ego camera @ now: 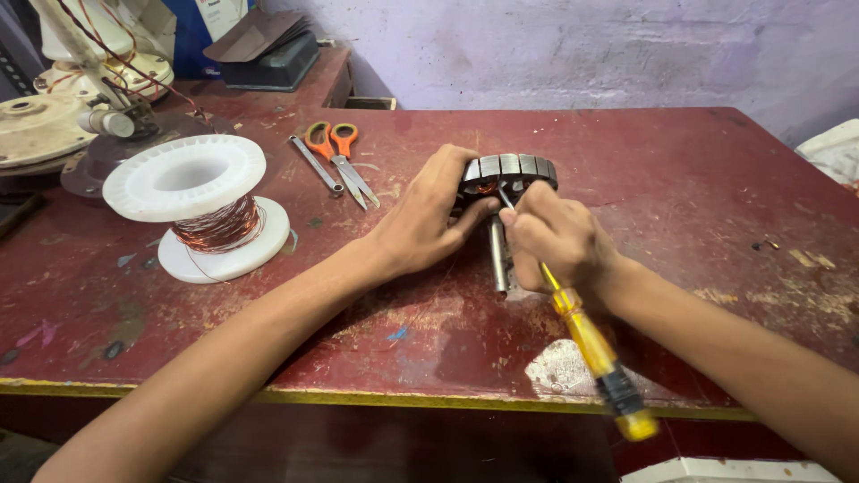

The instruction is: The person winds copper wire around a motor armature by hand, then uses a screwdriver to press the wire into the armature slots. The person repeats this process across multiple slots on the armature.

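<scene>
A round metal motor stator (pixel 512 169) with copper winding and a steel shaft (pixel 498 255) stands on the red table (pixel 662 179). My left hand (pixel 425 219) grips the stator's left side. My right hand (pixel 559 237) holds a yellow-handled screwdriver (pixel 595 349), its tip pushed into the stator's slots. The handle points back toward the table's front edge.
A white spool of copper wire (pixel 201 206) stands at the left. Orange-handled scissors (pixel 340 152) and a metal wrench (pixel 315 164) lie behind my left hand. Fan parts (pixel 54 107) and a dark box (pixel 268 63) sit at the back left. A white object (pixel 832 148) is at the right edge.
</scene>
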